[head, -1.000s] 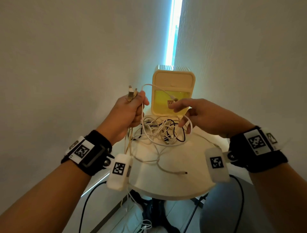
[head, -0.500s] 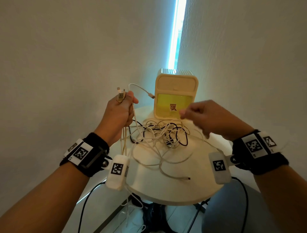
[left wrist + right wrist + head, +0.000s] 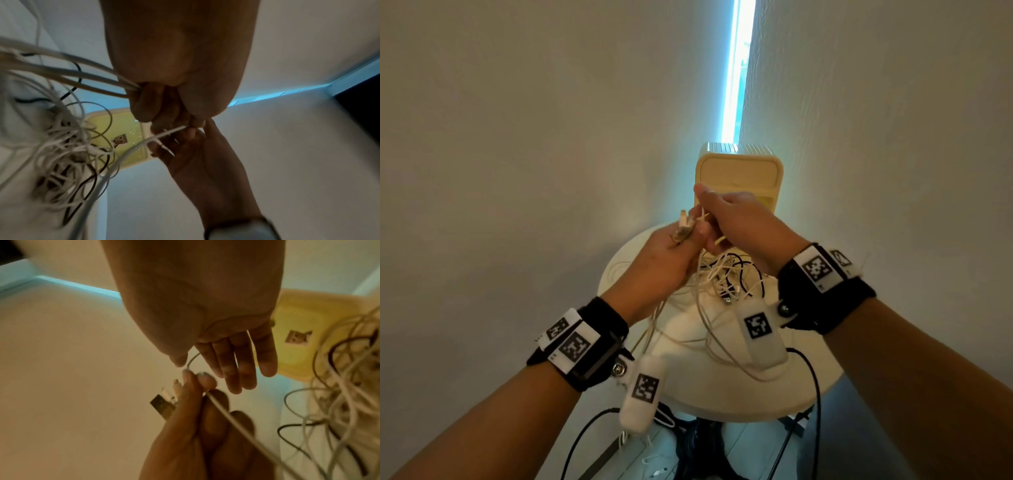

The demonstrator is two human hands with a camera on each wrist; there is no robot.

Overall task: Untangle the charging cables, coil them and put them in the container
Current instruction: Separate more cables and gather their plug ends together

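The left hand holds a bunch of white cables, plugs poking up past its fingers. The right hand touches it and pinches one white cable with thumb and finger, its other fingers straight. The tangle lies on the round table, in front of the yellow box.

Both hands raised, fingers touching.

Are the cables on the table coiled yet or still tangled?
Still tangled: white and black cables lie knotted on the table; the left hand holds several ends.
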